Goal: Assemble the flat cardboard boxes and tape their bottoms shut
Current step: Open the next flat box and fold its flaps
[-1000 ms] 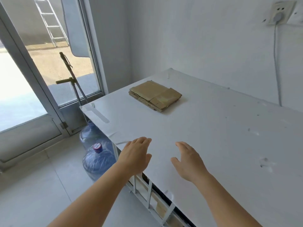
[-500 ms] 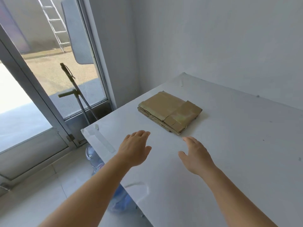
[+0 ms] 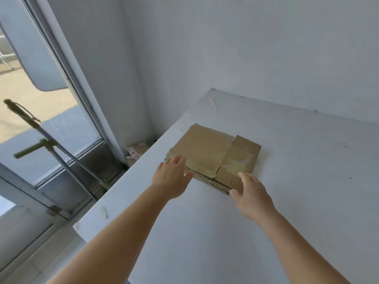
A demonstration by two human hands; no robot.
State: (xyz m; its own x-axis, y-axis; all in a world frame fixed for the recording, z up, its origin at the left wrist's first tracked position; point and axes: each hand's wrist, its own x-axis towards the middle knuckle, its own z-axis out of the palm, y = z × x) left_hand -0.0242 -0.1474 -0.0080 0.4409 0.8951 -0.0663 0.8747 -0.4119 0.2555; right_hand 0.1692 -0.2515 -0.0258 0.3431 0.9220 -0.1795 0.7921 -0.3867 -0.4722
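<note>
1. Cardboard, flattened and stacked, lies on the white worktop (image 3: 287, 201) near its far left corner: the stack of flat boxes (image 3: 213, 155) sits straight ahead of both hands, long axis running left to right.
2. Left hand (image 3: 171, 177), fingers spread and empty, touches or just overhangs the stack's near left corner, so it is nearer.
3. Right hand (image 3: 251, 194), also spread and empty, hovers at the near right corner.
4. Count: one stack, seemingly several boxes; no tape visible.

Left hand (image 3: 171, 178) and right hand (image 3: 251, 196), both spread wide, reach the flat cardboard stack (image 3: 213, 155) on the table (image 3: 297, 191).
</note>
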